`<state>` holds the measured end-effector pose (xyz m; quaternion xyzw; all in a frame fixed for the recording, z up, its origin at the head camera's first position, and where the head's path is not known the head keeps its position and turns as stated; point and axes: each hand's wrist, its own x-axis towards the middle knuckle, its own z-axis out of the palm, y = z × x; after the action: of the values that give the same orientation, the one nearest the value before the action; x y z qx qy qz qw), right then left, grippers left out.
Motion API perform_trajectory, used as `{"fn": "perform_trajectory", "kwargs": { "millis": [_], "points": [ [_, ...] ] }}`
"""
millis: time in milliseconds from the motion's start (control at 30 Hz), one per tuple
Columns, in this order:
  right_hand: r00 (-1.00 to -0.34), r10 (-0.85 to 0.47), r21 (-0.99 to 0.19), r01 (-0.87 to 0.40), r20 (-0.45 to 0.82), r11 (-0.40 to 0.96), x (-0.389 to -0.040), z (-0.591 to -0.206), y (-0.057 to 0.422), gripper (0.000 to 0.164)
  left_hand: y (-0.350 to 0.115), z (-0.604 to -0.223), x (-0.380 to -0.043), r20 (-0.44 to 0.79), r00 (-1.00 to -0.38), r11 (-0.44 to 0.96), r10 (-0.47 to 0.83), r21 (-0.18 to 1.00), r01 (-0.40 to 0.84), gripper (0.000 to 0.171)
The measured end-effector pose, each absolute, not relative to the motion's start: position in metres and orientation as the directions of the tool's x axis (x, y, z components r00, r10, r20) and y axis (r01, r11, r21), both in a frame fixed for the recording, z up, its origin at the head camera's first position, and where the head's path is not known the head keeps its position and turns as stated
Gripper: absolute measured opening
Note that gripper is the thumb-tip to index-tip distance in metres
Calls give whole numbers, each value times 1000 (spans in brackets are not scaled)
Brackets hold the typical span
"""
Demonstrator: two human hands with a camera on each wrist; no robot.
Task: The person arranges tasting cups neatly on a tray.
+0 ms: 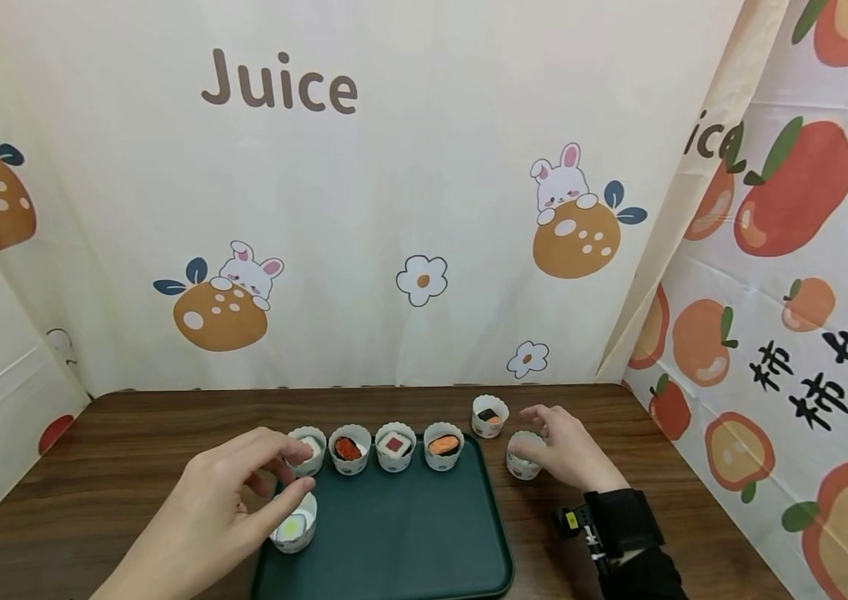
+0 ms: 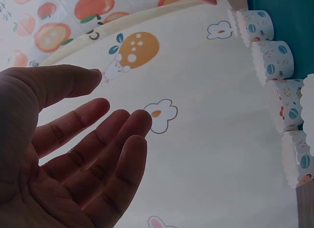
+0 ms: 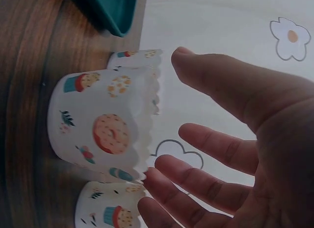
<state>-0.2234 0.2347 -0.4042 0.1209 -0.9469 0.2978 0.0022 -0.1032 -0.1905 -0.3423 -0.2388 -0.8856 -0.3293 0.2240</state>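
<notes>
- A dark green tray [image 1: 408,533] lies on a brown wood-grain surface [image 1: 168,442]; clock positions below are read from the tray's middle in the head view.
- At 9 o'clock, a person's left hand [image 1: 221,492] is held with fingers loosely bent and thumb well apart, nothing between them.
- Just beside its thumb, also at 9 o'clock, stands a paper cup with a pale green-and-white piece [image 1: 294,537].
- Four upright cups line the tray's far edge: at 10 o'clock a cup with a white piece [image 1: 313,467], partly behind the left fingers; at 11 a cup with a red-orange piece [image 1: 349,450]; at 12 a cup with a white piece and dark red centre [image 1: 394,447]; at 1 a cup with an orange piece [image 1: 444,447].
- Off the tray, between 1 and 2 o'clock, sits a cup with a black-and-orange piece [image 1: 489,417].
- At 2 o'clock is a doughnut-printed cup [image 1: 524,467], standing on the surface. The right hand [image 1: 569,446] is over and beside it, fingers spread, thumb apart, not gripping; whether fingertips touch the rim, I cannot tell.
- The right wrist view shows another printed cup [image 3: 105,201] at its 7 o'clock.
</notes>
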Motion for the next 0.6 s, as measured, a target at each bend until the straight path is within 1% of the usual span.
{"fn": "perform_trajectory", "kwargs": {
  "millis": [200, 367, 600],
  "points": [
    [-966, -243, -513, -254, 89, 820, -225, -410, 231, 58, -191, -341, -104, 542, -794, 673, 274, 482, 561, 36],
    [-964, -249, -493, -262, 95, 829, -226, -411, 230, 55, -191, -339, -104, 536, -800, 678, 272, 483, 554, 36],
    [-971, -235, -525, -226, 49, 821, -225, -408, 227, 57, -191, -338, -105, 532, -801, 675, 274, 487, 554, 36]
  ]
}}
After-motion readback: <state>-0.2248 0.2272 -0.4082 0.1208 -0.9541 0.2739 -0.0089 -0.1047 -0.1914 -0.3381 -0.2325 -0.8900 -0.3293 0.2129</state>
